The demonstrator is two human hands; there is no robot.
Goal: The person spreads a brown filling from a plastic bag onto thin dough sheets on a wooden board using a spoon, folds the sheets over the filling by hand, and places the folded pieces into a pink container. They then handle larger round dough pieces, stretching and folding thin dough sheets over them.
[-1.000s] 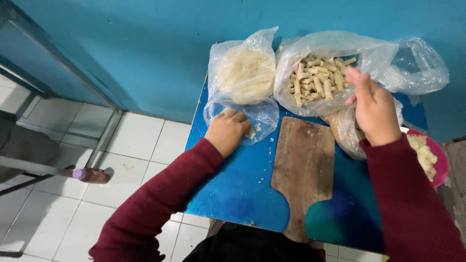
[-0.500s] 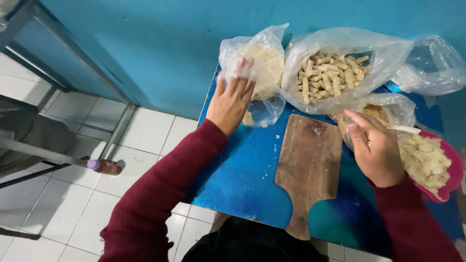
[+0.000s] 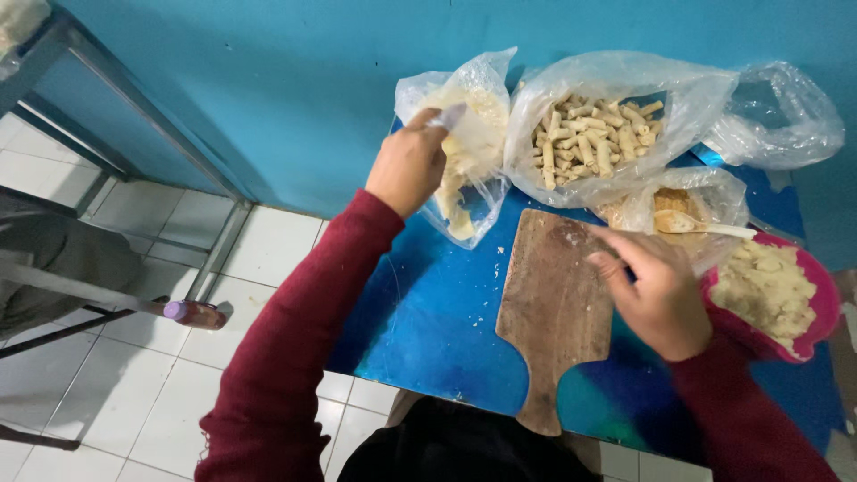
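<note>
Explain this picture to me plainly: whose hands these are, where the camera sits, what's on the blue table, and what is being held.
There is no machine here. A person in dark red sleeves wears a camera on the head, so the view looks down at their own two hands.

The left hand grips the plastic bag of pale shreds at the back of the blue table. The right hand rests its fingertips on the wooden cutting board and holds nothing.

Behind the board lies a larger clear bag of small rolled pieces. To the right is a pink bowl of pale dough-like lumps, and a spoon resting on another bag.
</note>
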